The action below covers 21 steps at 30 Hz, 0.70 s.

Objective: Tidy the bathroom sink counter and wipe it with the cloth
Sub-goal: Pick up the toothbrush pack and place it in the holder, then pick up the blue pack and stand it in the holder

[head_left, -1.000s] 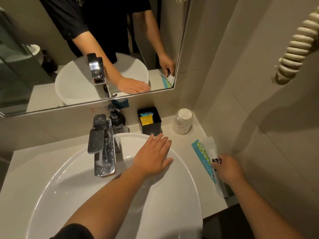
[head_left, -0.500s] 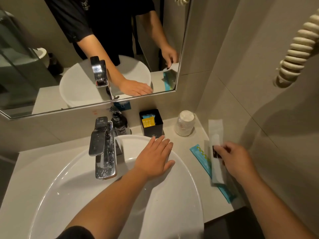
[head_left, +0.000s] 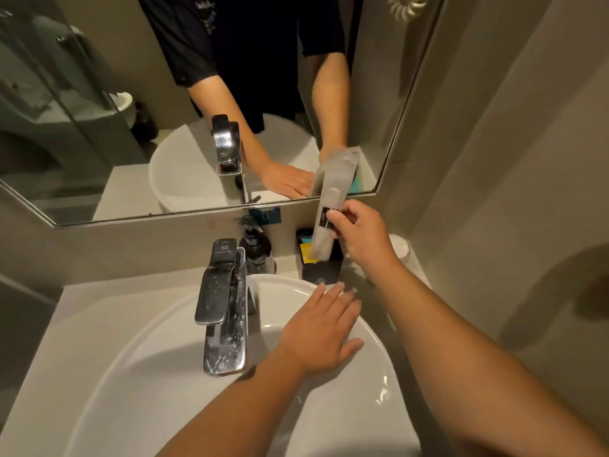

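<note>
My right hand (head_left: 361,232) grips a long translucent white packet (head_left: 331,199) with a black label, held upright over the black amenity box (head_left: 321,272) at the back of the counter. The packet's lower end sits at the box's opening, in front of a yellow sachet (head_left: 308,252). My left hand (head_left: 324,331) lies flat, fingers spread, on the right rim of the white basin (head_left: 158,367). No cloth is in view.
A chrome tap (head_left: 224,305) stands at the basin's back, a dark pump bottle (head_left: 255,249) behind it. A white-lidded cup (head_left: 403,249) is partly hidden by my right arm. The mirror (head_left: 131,110) hangs above; a tiled wall closes the right side.
My right hand lifted the white packet off the right counter and carried it left and back to the black box. My left hand stayed on the basin rim.
</note>
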{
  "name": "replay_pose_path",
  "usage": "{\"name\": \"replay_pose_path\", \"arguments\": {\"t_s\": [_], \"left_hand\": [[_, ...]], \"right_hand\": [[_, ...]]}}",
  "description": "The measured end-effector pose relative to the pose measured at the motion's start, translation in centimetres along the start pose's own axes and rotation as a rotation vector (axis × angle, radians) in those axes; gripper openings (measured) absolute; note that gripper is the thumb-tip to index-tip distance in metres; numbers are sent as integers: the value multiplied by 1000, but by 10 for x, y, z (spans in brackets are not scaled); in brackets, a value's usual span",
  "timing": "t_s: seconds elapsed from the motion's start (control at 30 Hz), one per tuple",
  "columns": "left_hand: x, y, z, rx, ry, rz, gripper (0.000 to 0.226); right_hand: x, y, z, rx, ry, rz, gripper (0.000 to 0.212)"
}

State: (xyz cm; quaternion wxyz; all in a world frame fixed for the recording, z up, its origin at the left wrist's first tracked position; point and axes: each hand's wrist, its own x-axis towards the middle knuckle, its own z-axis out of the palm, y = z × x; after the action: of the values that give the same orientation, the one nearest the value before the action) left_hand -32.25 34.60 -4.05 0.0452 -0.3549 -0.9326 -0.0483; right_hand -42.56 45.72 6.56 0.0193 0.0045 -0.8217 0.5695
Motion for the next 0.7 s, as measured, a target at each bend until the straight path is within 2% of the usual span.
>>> {"name": "replay_pose_path", "arguments": {"t_s": [0.17, 0.23, 0.33, 0.53, 0.63, 0.7], "left_hand": [[-1, -1, 4, 26, 30, -11, 61], [-1, -1, 4, 30, 37, -11, 61], [0, -1, 5, 26, 25, -14, 62], [0, -1, 5, 26, 14, -13, 62], [0, -1, 4, 13, 12, -17, 63], [0, -1, 4, 17, 3, -19, 63]], "right_hand": [[12, 33, 17, -283, -179, 36, 18], [14, 39, 20, -375, -198, 26, 19], [18, 45, 24, -451, -155, -24, 25], [19, 53, 22, -552, -65, 27, 31], [15, 51, 14, -519, -32, 22, 41], [7, 45, 3, -462, -8, 14, 40]]}}
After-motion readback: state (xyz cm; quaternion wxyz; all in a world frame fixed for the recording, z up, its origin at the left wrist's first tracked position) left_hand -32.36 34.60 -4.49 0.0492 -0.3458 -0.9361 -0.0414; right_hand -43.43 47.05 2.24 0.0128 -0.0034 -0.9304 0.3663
